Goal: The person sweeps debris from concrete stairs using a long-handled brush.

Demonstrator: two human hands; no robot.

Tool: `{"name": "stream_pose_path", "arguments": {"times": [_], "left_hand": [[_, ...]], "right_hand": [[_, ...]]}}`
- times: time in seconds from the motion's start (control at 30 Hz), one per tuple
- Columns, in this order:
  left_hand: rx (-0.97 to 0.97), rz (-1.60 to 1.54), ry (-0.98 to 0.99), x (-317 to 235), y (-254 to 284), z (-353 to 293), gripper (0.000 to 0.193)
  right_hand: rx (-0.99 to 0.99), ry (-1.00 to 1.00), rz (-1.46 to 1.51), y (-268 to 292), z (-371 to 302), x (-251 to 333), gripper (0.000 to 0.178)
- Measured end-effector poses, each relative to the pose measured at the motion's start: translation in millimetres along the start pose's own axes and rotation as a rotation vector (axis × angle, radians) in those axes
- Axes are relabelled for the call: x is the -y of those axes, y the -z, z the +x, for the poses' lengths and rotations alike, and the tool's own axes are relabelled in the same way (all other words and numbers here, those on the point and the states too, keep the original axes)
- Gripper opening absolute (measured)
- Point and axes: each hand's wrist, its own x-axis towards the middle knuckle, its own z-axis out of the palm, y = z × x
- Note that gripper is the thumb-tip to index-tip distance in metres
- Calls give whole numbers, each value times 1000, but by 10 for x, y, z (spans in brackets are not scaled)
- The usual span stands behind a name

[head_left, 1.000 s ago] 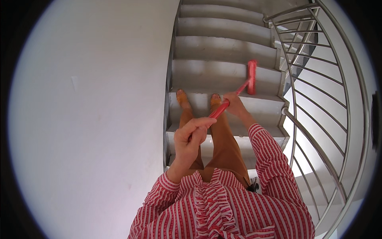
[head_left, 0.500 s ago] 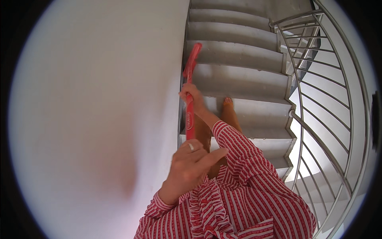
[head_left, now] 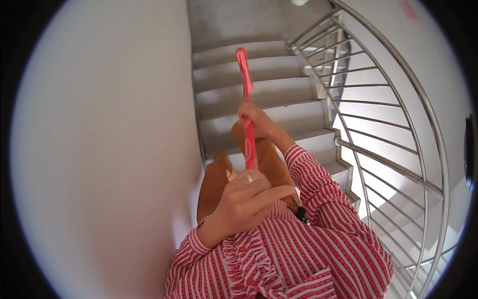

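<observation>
A long red tool [head_left: 250, 144] with a slim shaft and a narrow far head points away from me, up over the stairs. Its kind is not clear from here; an oval marking shows on its shaft. My right hand [head_left: 256, 119] is wrapped around the middle of the shaft. Closer to my body, my left hand [head_left: 242, 202] closes on the near end, its thumb sticking out to the right and a ring on one finger. The left palm hides that end of the tool. The far head is held above the steps, apart from the wall.
Grey steps [head_left: 254, 93] rise ahead to a landing [head_left: 234, 22]. A plain white wall [head_left: 109, 149] runs close on my left. Metal railings [head_left: 393, 177] curve along the right, with an open stairwell beyond. My legs in brown trousers [head_left: 214, 187] are on the stairs.
I have climbed, and the landing now shows more fully ahead. The stairs and railing have shifted left in view. The red tool tilts further left at its far end; both hands keep their hold.
</observation>
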Motion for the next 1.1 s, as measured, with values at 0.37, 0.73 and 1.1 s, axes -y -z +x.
{"name": "stream_pose_path", "arguments": {"times": [0.37,0.73,1.1], "left_hand": [[-87,-372,465,2129,-1102,460,17],[-89,-209,766,1856,-637,836,20],[-171,-139,479,1133,17,596,15]], "right_hand": [[24,-403,-477,820,-1008,-2282,8],[-245,-276,-351,-285,-826,-2371,15],[52,-425,-87,266,-146,-817,16]]}}
